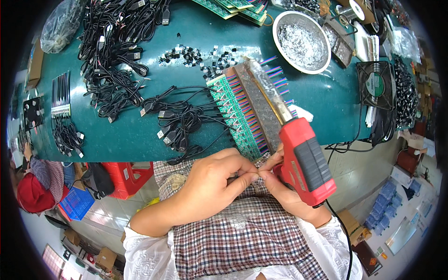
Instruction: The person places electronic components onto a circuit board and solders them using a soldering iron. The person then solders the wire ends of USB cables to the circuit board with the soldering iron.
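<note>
Close in front of my body, both hands meet with fingertips together. My left hand (pixel 210 179) is closed in a pinch on a thin black cable (pixel 233 177); the cable's tip is hidden between the fingers. My right hand (pixel 290 198) pinches at the same spot and also carries a red soldering gun (pixel 304 161), its metal barrel pointing up and away. Beneath the barrel lies a long brown bar (pixel 256 95) with coloured wires sticking out past it. Along its left side runs a strip of green circuit boards (pixel 233 114), with black USB cables (pixel 179 123) leading off to the left.
Small black-and-silver parts (pixel 189 56) lie scattered beyond the boards. A white-rimmed bowl (pixel 279 44) with silvery scraps stands at the far right, near a fan (pixel 375 85). Bundled USB cables (pixel 112 65) cover the left. Another person in a red hat (pixel 35 192) sits farther left.
</note>
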